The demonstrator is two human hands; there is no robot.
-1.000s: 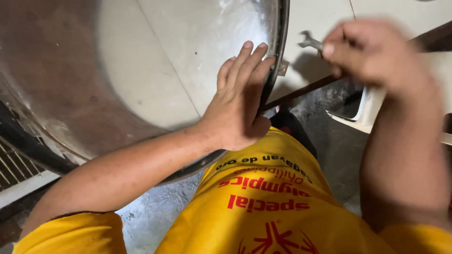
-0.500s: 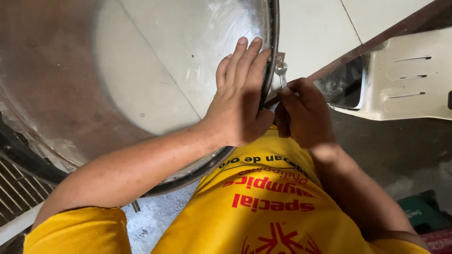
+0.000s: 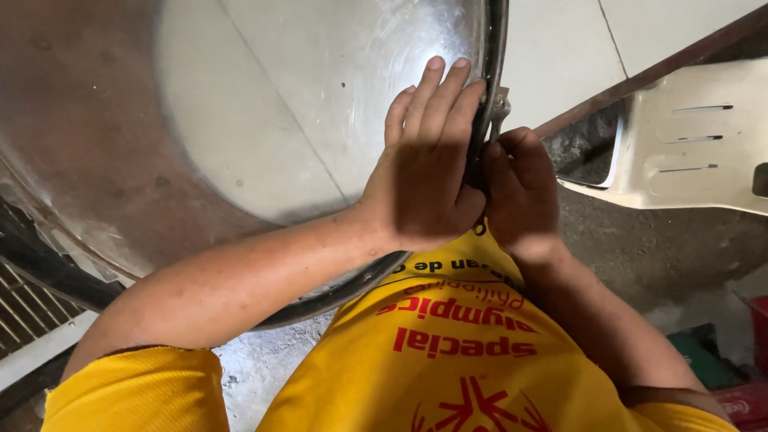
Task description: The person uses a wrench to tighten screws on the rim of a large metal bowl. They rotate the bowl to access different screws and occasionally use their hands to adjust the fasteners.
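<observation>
A large shiny metal drum (image 3: 240,136) fills the upper left of the head view, with a dark rim band (image 3: 494,48) down its right edge. My left hand (image 3: 424,172) lies flat on the drum's surface, fingers together and pointing up, right against the rim. My right hand (image 3: 520,192) is closed around a small metal wrench (image 3: 500,108), whose head sits at a fitting on the rim band just above my knuckles. The two hands touch each other on either side of the rim.
A white plastic chair seat (image 3: 688,144) with slots lies at the right. A dark metal bar (image 3: 648,72) runs diagonally above it over pale floor tiles (image 3: 560,48). A grille (image 3: 24,312) is at the lower left. Red and green items (image 3: 720,360) sit at the lower right.
My right hand came down from the upper right with the wrench and now sits against the drum's rim beside my left hand. My left hand stayed flat on the drum.
</observation>
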